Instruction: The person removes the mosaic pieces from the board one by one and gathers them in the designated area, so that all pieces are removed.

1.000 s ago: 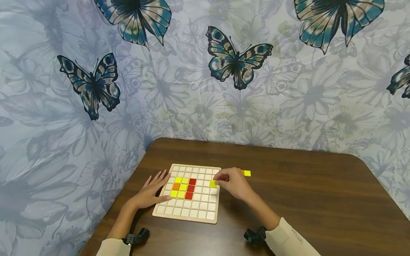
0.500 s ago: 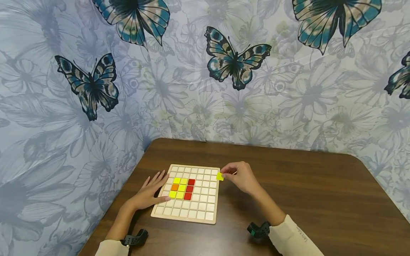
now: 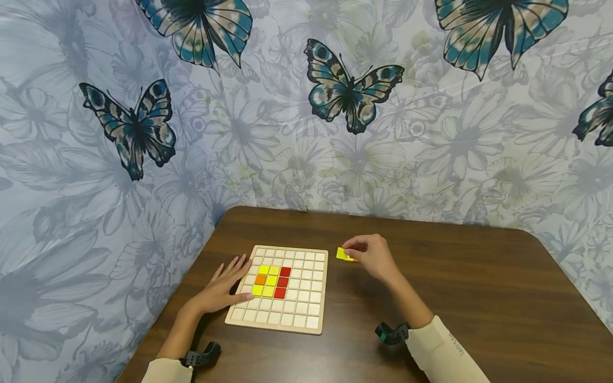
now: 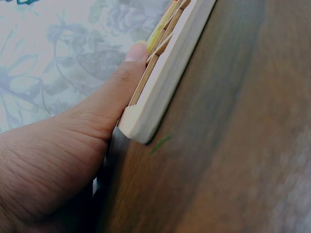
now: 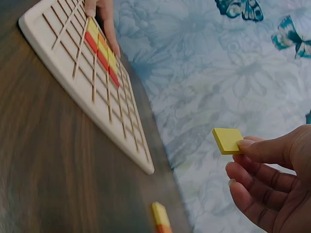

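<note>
At the left a cream sleeve (image 3: pixel 167 371) and a black wristband (image 3: pixel 203 355) lead up to the left hand (image 3: pixel 217 292), which lies palm down with its fingers spread and nearly straight, gripping nothing. Its thumb reaches rightward over the square pale wooden grid board (image 3: pixel 301 308), the tip just beside the nearest yellow tile, and its index fingertip is at the board's left edge. The board lies flat on the dark brown wooden bench (image 3: pixel 479 292), its side edges running away from the person and leaning slightly right at the far end. Set in its cells is a three-by-three block: five yellow tiles (image 3: pixel 271 280) and one orange tile (image 3: pixel 261 280) fill the left and middle columns, and three red tiles (image 3: pixel 282 282) form the right one, a strip whose long axis runs near to far. Beyond the board's right edge, the thin square yellow tile (image 5: pixel 227 141) is held above the bench, jutting leftward, its sides looking about equal. The right hand (image 3: pixel 375 259) pinches its right end between thumb and index, the other fingers loosely curled, the forearm slanting in from the lower right. Near the board lies a loose yellow-and-orange strip (image 5: pixel 158 212), partly cut off in the right wrist view
</note>
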Motion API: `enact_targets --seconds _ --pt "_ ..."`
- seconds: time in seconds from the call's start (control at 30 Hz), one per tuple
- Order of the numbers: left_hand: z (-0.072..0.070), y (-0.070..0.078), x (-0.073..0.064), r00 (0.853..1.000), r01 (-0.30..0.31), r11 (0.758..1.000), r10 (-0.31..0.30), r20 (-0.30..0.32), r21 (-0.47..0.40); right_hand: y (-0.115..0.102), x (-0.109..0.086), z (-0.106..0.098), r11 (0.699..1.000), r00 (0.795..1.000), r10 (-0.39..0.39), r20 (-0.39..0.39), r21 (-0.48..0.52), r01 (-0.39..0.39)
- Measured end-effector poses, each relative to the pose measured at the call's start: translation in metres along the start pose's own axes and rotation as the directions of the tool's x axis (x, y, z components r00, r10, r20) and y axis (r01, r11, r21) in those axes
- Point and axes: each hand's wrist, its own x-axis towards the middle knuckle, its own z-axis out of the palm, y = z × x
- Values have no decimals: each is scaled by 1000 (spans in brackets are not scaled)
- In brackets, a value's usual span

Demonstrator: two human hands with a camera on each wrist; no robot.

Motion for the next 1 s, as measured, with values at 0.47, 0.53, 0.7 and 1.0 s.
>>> enact_targets --seconds 0.47,0.53,0.7,1.0 --pt "-1 0 1 1000 0 1000 0 0 19 35 7 -11 996 995 85 -59 0 -85" --pt "-1 1 1 1000 0 1000 0 0 19 39 8 -12 995 993 102 -66 3 -102" --pt "-1 2 1 1000 3 1000 -3 0 15 49 9 -15 991 988 128 -83 -12 -130" --pt "-1 1 1 1000 -2 1000 2 1 5 65 8 -21 987 982 157 -102 -25 -160"
